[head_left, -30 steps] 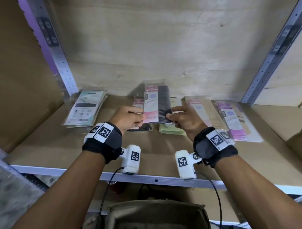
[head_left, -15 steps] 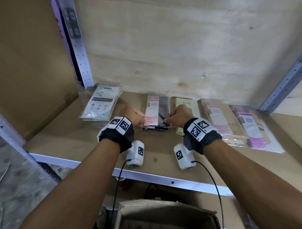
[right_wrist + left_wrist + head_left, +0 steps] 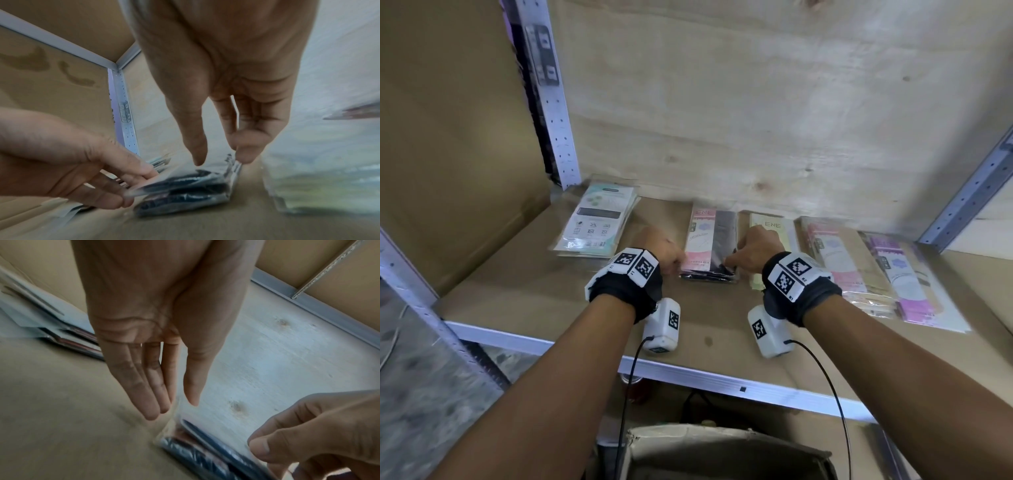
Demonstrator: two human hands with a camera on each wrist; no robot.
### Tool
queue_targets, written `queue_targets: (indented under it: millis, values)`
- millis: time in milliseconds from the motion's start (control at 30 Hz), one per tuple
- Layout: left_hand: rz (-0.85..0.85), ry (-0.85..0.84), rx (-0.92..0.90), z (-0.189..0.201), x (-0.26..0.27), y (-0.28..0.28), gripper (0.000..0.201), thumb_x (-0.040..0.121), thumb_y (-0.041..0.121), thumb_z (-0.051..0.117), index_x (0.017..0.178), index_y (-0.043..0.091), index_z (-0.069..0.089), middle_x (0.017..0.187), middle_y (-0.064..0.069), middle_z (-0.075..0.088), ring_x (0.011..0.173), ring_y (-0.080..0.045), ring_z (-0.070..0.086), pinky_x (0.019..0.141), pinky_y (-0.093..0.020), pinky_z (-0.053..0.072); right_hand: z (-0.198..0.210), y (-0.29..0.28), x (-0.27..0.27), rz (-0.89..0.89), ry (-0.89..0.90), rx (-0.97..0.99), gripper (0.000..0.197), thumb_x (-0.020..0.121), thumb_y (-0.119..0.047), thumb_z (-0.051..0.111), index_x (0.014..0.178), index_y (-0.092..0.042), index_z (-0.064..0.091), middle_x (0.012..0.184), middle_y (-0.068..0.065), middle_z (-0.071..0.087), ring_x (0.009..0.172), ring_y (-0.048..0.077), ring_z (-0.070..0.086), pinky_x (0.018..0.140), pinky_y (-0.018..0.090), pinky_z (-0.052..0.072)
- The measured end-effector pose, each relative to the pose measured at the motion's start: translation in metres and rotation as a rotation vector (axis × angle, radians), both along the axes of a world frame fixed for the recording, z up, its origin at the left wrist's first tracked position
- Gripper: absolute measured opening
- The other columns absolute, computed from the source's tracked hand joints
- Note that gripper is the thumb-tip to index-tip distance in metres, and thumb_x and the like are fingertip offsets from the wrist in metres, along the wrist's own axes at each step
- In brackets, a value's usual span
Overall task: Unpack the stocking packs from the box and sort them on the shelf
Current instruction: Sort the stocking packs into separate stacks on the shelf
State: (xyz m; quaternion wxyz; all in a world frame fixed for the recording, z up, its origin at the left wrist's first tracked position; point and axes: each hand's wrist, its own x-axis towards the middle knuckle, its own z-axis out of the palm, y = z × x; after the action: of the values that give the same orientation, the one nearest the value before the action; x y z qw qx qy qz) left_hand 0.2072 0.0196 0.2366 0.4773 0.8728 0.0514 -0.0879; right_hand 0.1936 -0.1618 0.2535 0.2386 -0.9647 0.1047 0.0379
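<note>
1. Stocking pack (image 3: 710, 245), pink and black, lies flat on top of its stack on the shelf (image 3: 571, 291), between your hands, equally near both.
2. Long axis runs front to back; printed header points at the back wall.
3. Left hand (image 3: 156, 369): fingers nearly straight, tips at the pack's left edge.
4. Right hand (image 3: 236, 129): thumb and fingers pinch the right edge.

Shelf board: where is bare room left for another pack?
Bare shelf board lies along the front edge and between the teal pack stack and the black stocking stack. From there rightward, cream, pink and purple stacks crowd together.
</note>
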Motion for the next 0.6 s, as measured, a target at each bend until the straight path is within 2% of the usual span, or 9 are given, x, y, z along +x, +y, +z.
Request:
queue_targets:
  millis: [33, 67, 133, 200, 333, 433, 500, 567, 600]
  values:
    - [0.021, -0.027, 0.026, 0.003, 0.001, 0.004, 0.021, 0.085, 0.011, 0.073, 0.095, -0.007, 0.073, 0.098, -0.023, 0.074, 0.086, -0.033, 0.072, 0.086, -0.047, 0.06, 0.003, 0.0, 0.001, 0.002, -0.018, -0.006, 0.029, 0.078, -0.023, 0.077, 0.071, -0.012, 0.052, 0.073, 0.005, 0.052, 0.064, 0.019, 0.052, 0.049, 0.024, 0.041]
    - [0.046, -0.056, 0.044, 0.006, 0.002, 0.01, 0.022, 0.085, 0.017, 0.072, 0.097, -0.002, 0.075, 0.101, -0.02, 0.074, 0.093, -0.034, 0.072, 0.089, -0.045, 0.059, 0.007, 0.001, 0.001, 0.005, -0.043, -0.011, 0.027, 0.08, -0.023, 0.074, 0.071, -0.012, 0.051, 0.071, 0.004, 0.051, 0.064, 0.019, 0.051, 0.049, 0.024, 0.04]
    - [0.12, -0.114, 0.081, 0.014, 0.006, 0.024, 0.023, 0.086, 0.023, 0.069, 0.104, 0.01, 0.077, 0.109, -0.011, 0.075, 0.104, -0.032, 0.07, 0.095, -0.038, 0.056, 0.015, 0.005, 0.003, 0.043, -0.106, -0.025, 0.018, 0.084, -0.02, 0.068, 0.087, -0.002, 0.065, 0.085, 0.011, 0.067, 0.08, 0.026, 0.064, 0.064, 0.031, 0.054]
    - [0.193, -0.182, 0.094, 0.021, 0.009, 0.042, 0.023, 0.088, 0.022, 0.067, 0.106, 0.014, 0.077, 0.117, -0.007, 0.073, 0.112, -0.03, 0.065, 0.098, -0.031, 0.051, 0.021, 0.013, 0.006, 0.087, -0.162, 0.015, 0.023, 0.086, -0.016, 0.065, 0.099, 0.002, 0.071, 0.1, 0.016, 0.073, 0.097, 0.031, 0.068, 0.08, 0.038, 0.058]
    - [0.269, -0.244, 0.15, 0.026, 0.013, 0.086, 0.025, 0.09, 0.021, 0.064, 0.111, 0.011, 0.075, 0.125, -0.01, 0.069, 0.118, -0.032, 0.061, 0.104, -0.036, 0.047, 0.022, 0.044, 0.016, 0.16, -0.174, 0.117, 0.011, 0.087, -0.023, 0.065, 0.085, -0.018, 0.075, 0.088, -0.001, 0.072, 0.092, 0.02, 0.067, 0.076, 0.027, 0.048]
    - [0.31, -0.237, 0.197, 0.022, 0.015, 0.119, 0.029, 0.09, 0.023, 0.066, 0.11, 0.003, 0.071, 0.115, -0.014, 0.071, 0.11, -0.035, 0.064, 0.095, -0.037, 0.051, 0.014, 0.075, 0.028, 0.181, -0.152, 0.261, 0.018, 0.087, -0.015, 0.063, 0.071, -0.021, 0.068, 0.082, 0.008, 0.075, 0.076, 0.023, 0.072, 0.077, 0.036, 0.06]
    - [0.264, -0.221, 0.255, 0.02, 0.015, 0.133, 0.025, 0.091, 0.023, 0.066, 0.104, 0.003, 0.067, 0.11, -0.018, 0.07, 0.1, -0.036, 0.065, 0.081, -0.033, 0.047, 0.009, 0.098, 0.034, 0.18, -0.118, 0.388, 0.014, 0.087, -0.008, 0.063, 0.075, -0.015, 0.066, 0.08, 0.01, 0.073, 0.068, 0.023, 0.073, 0.072, 0.036, 0.063]
    - [0.209, -0.206, 0.241, 0.02, 0.012, 0.141, 0.014, 0.091, 0.021, 0.067, 0.1, 0.011, 0.063, 0.113, -0.018, 0.071, 0.095, -0.034, 0.065, 0.075, -0.027, 0.04, 0.005, 0.121, 0.039, 0.207, -0.06, 0.48, 0.008, 0.086, -0.002, 0.064, 0.081, -0.008, 0.064, 0.085, 0.014, 0.069, 0.075, 0.028, 0.072, 0.08, 0.046, 0.061]
    - [0.187, -0.21, 0.236, 0.019, 0.011, 0.145, 0.018, 0.091, 0.02, 0.068, 0.106, 0.012, 0.064, 0.118, -0.016, 0.07, 0.099, -0.032, 0.065, 0.076, -0.026, 0.038, 0.003, 0.132, 0.042, 0.225, -0.03, 0.516, 0.007, 0.084, 0.002, 0.064, 0.083, -0.005, 0.062, 0.086, 0.016, 0.066, 0.079, 0.03, 0.07, 0.086, 0.052, 0.058]
